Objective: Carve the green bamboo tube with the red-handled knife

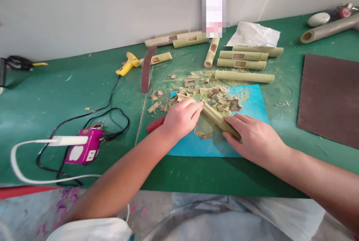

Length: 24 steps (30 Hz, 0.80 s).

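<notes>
A person's right hand (pixel 254 138) pins a split bamboo piece (pixel 217 117) flat on the blue cutting mat (pixel 252 104), steadying it while the left hand (pixel 181 117), fist closed around a red-handled tool (pixel 155 124), works its far end.

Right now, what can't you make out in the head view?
- Red-handled tool: working end hidden under the left hand.
- Bamboo piece: near end covered by the right hand.
- Tall object by the wall: pixelated, unreadable.
- Black tool: cut off at left edge.
- Brown sheet: cut off at right edge.
- Items at far right corner: too small.
</notes>
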Motion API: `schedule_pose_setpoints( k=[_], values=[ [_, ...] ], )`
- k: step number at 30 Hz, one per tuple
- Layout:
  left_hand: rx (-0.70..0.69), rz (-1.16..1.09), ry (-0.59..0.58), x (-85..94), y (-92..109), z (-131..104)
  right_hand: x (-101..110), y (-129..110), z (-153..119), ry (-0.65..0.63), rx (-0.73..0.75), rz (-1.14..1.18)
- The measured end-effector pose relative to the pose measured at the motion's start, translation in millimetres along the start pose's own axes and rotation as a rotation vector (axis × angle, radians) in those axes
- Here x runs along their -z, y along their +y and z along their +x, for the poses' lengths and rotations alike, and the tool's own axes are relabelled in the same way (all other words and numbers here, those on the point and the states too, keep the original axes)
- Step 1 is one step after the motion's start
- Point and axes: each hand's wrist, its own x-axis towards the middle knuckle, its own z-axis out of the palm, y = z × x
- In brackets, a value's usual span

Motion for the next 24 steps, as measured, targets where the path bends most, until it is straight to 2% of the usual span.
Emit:
schedule_pose_setpoints(
  k=[3,7,11,13,17,24],
  values=[
    [-0.024,-0.027,-0.042,1.0,-1.8,-0.4,-0.5,0.8,-0.2,0.005,0.011,0.003],
    [-0.019,-0.028,0.049,1.1,-2.0,0.5,0.5,0.5,-0.4,0.028,0.019,0.003],
    [-0.02,-0.114,-0.002,2.0,1.1,2.1,1.1,0.5,0.1,0.07,0.022,-0.03],
    [0.043,-0.187,0.03,4.7,0.5,2.8,1.3,1.7,0.8,0.118,0.022,-0.054],
    [0.266,-0.295,0.039,13.4,-4.6,3.9,3.5,6.7,3.0,0.185,0.037,-0.064],
    [0.327,-0.397,-0.045,23.0,-0.9,4.8,6.3,12.9,6.6,0.175,0.061,-0.097]
  ],
)
